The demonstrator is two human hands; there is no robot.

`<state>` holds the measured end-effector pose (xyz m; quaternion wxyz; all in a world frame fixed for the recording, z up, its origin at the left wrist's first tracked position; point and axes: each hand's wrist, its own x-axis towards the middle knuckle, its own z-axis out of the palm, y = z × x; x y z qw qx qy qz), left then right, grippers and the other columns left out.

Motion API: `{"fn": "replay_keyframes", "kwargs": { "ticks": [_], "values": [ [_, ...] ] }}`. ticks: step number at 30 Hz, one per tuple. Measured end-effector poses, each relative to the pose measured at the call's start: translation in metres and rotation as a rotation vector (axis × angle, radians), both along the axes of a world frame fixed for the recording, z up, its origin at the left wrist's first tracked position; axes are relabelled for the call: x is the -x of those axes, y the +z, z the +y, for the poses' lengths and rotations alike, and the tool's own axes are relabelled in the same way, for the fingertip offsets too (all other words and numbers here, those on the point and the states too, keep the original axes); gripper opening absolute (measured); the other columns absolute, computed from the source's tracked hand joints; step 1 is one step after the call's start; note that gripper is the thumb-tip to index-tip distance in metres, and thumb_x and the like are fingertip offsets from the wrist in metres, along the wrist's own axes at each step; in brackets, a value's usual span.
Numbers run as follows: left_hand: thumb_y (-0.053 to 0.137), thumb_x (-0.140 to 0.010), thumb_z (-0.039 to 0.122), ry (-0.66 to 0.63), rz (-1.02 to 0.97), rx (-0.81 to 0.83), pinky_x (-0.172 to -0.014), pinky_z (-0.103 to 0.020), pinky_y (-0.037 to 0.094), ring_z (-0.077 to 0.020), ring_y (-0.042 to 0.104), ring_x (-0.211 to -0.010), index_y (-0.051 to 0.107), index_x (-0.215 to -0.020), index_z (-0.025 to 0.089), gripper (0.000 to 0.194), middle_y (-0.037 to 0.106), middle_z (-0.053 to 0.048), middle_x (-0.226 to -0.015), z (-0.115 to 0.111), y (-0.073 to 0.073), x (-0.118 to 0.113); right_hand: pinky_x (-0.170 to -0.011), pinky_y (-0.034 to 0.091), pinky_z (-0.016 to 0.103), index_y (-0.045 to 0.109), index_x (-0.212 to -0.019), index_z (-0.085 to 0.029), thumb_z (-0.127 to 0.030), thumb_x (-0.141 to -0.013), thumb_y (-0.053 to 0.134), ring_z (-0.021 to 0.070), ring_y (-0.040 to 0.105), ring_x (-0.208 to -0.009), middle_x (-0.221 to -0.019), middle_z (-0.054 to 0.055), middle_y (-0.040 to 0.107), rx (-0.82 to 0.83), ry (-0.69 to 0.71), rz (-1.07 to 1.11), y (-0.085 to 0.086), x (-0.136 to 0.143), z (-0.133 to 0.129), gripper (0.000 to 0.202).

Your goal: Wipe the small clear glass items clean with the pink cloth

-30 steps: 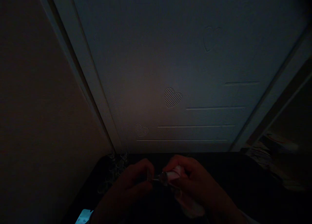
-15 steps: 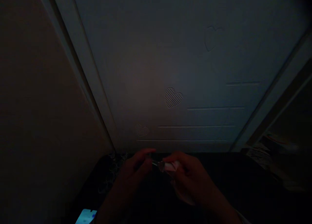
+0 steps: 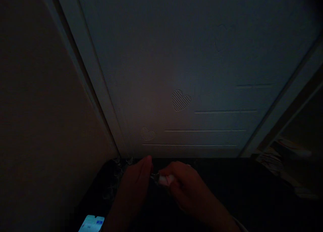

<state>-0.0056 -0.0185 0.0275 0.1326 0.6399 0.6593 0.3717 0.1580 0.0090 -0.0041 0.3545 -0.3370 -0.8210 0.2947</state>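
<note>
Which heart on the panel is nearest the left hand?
The lowest, leftmost striped heart, above the left hand; the larger striped heart and faint outlined heart sit higher and farther right.

Lit phone (image 3: 91,224), pale heart-patterned panel (image 3: 151,73)

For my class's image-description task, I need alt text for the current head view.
In dim light, a right hand holds a pale, cloth-like piece by a small shiny thing, close to the left hand, whose grip is unclear. Beyond the dark table stands a panel with hearts; a lit phone shows lower left.
</note>
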Motion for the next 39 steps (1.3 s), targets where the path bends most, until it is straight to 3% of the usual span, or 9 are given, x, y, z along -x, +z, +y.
{"fn": "replay_keyframes", "kwargs": {
  "ticks": [6,14,24,34,39],
  "values": [
    [0.039,-0.097,0.034,-0.04,0.249,-0.108,-0.055,-0.029,0.05,-0.0211,0.069,-0.058,0.066,-0.07,0.024,0.039,0.074,-0.005,-0.063,0.001,-0.02,0.015,-0.075,0.042,0.035,0.072,-0.1,-0.021,-0.009,-0.086,0.048,0.0228,0.066,-0.086,-0.092,0.007,0.075,-0.064,0.024,-0.025,0.001,0.001,0.002,0.03],
    [0.041,-0.092,0.017,-0.105,0.456,-0.191,-0.067,-0.031,0.057,-0.0222,0.072,-0.073,0.069,-0.092,0.022,0.029,0.079,-0.008,-0.081,0.007,-0.038,0.024,-0.077,0.042,0.037,0.072,-0.1,-0.022,-0.013,-0.087,0.051,0.0251,0.066,-0.089,-0.095,0.008,0.075,0.009,-0.006,-0.002,-0.007,0.001,0.004,0.027],
    [0.039,-0.093,0.012,-0.142,0.657,-0.186,-0.053,-0.027,0.051,-0.021,0.07,-0.061,0.066,-0.092,0.019,0.028,0.074,-0.008,-0.075,0.014,-0.039,0.024,-0.068,0.041,0.031,0.072,-0.098,-0.022,-0.01,-0.083,0.048,0.0201,0.063,-0.076,-0.085,0.005,0.072,0.028,-0.038,0.071,-0.012,0.0,0.009,0.031],
    [0.04,-0.093,0.011,-0.129,0.636,-0.237,-0.053,-0.023,0.048,-0.0184,0.07,-0.065,0.066,-0.096,0.021,0.028,0.075,-0.006,-0.082,0.019,-0.052,0.027,-0.067,0.044,0.027,0.069,-0.108,-0.022,-0.011,-0.083,0.048,0.0177,0.063,-0.076,-0.09,0.003,0.071,0.142,-0.023,0.1,-0.014,0.0,0.014,0.035],
    [0.034,-0.096,0.013,-0.075,0.559,-0.241,-0.05,-0.022,0.045,-0.0153,0.067,-0.053,0.062,-0.079,0.021,0.034,0.069,0.0,-0.063,0.021,-0.048,0.02,-0.073,0.046,0.027,0.067,-0.107,-0.019,-0.007,-0.081,0.046,0.0176,0.066,-0.082,-0.094,0.005,0.072,0.212,0.02,0.108,-0.012,0.001,0.016,0.036]
  ]
}}
